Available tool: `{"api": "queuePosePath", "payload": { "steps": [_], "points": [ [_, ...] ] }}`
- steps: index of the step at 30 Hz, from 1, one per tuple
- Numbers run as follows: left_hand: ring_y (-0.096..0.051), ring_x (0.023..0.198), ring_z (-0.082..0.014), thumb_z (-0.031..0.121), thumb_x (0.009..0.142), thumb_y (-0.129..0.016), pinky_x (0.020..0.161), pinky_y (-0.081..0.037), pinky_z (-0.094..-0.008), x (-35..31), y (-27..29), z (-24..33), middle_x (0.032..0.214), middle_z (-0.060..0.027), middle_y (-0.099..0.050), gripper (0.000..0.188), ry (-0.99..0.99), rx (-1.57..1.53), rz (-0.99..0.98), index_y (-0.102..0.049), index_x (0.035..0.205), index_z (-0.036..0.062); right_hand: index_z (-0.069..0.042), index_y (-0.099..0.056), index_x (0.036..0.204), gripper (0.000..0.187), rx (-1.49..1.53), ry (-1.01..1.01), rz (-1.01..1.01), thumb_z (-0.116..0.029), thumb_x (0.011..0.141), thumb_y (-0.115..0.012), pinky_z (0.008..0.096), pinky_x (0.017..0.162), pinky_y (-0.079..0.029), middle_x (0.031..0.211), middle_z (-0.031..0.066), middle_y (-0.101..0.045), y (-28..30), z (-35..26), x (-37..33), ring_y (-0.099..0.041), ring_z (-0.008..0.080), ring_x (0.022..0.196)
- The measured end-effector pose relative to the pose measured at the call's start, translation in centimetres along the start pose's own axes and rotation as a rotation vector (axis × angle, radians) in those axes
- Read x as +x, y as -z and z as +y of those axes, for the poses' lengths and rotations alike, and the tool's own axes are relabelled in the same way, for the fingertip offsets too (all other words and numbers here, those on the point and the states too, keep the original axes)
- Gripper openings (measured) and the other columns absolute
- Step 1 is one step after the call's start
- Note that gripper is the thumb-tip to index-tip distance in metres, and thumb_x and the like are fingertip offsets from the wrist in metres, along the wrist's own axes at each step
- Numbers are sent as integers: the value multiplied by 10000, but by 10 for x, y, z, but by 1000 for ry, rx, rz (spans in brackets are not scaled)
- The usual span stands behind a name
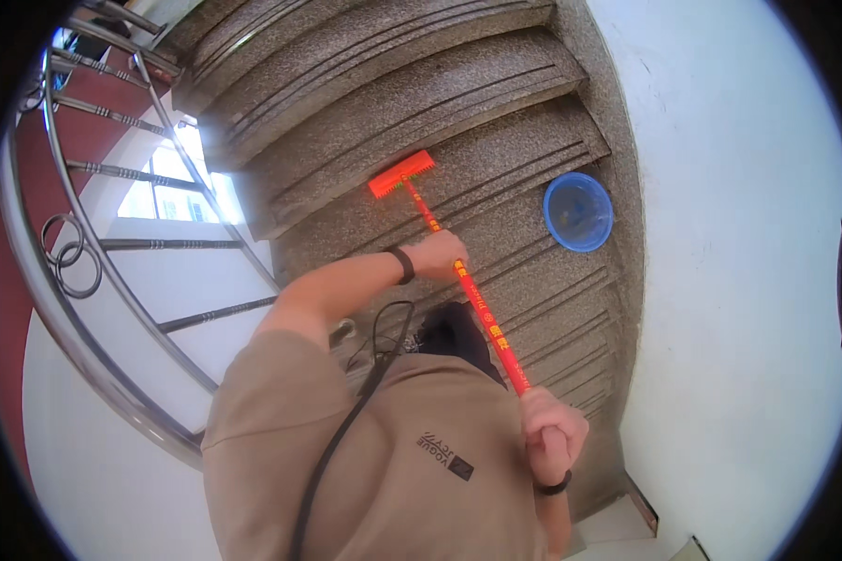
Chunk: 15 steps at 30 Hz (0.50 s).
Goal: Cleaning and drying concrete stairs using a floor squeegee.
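Note:
Both of my hands grip the long red handle of a floor brush (496, 338), which slants from lower right to upper left before my body. My left hand (437, 254) is wrapped around the upper part of the handle, a dark band at its wrist. Farther down, my right hand (554, 428) closes over the handle's near end. The wide orange-red head (402, 174) rests on a stair tread, close to the riser of the step above, with short bristles along its near edge. To the right of the brush stands a round blue bucket (548, 211); its contents are unclear.
Curved speckled stone stairs (496, 70) rise ahead, with dark grooved lines along the treads. A metal railing (112, 351) bends along the left, near a bright window (173, 178). A white wall (720, 234) borders the right side. A dark cable (332, 444) hangs across my shirt.

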<state>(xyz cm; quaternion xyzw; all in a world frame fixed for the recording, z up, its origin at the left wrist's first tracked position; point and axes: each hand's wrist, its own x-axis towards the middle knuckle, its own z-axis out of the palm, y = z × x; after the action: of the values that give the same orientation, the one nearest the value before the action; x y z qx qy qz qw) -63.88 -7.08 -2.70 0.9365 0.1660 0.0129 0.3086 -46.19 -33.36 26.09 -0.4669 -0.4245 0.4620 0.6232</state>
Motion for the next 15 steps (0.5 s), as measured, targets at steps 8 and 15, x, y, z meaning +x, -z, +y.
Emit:
{"api": "queuePosePath", "payload": {
  "steps": [8,15],
  "points": [
    [-680,728,-394,251,698,-699,663,-540,-497,-2,-40,77,692,-163,-663,162,9,-54,54,-674,682,92,0,-522,645,174,18,29,123,-22,804,-454,365,579,-371,522,70,-467,4,-54,-38,-386,190,482],
    [-688,731,-393,240,712,-675,664,-545,-495,-14,-45,69,699,-156,-675,147,12,-22,24,-684,674,98,-11,-522,672,195,-28,26,70,-47,855,-465,352,573,-374,540,40,-460,12,-29,-58,-407,173,495]
  ]
}}
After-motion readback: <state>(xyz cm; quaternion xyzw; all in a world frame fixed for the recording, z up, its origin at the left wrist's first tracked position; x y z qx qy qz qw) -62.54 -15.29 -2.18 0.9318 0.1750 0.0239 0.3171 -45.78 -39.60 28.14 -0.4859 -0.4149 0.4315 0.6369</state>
